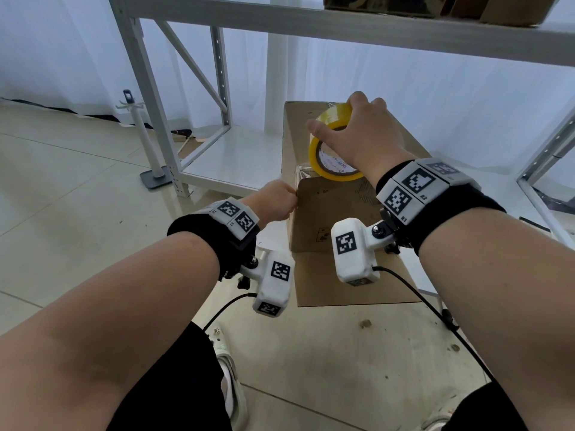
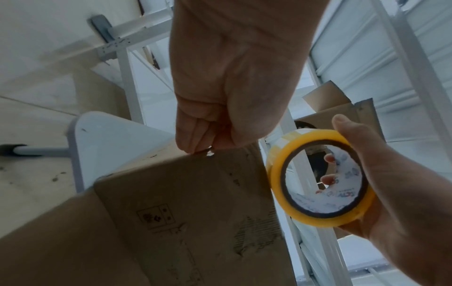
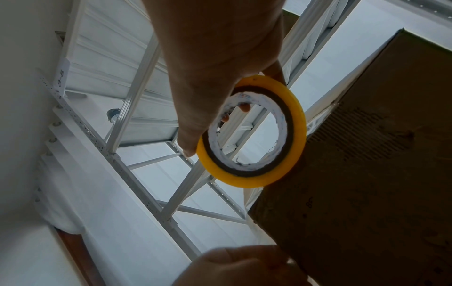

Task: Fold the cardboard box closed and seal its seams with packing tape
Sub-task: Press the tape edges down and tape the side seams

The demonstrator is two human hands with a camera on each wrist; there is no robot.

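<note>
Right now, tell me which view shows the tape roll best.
The left wrist view: the tape roll shows whole, core and rim, held by the right hand. The head view has the hand covering its top; the right wrist view shows it dim against the cardboard box.

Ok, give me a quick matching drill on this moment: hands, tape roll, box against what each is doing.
Things:
1. left hand
2. right hand
3. yellow packing tape roll
4. brown cardboard box

States:
a. held above the box top
b. pinching at the box's near left corner
c. standing on the floor, flaps down
d. gripping the roll

Pairs: 1-b, 2-d, 3-a, 4-c
</note>
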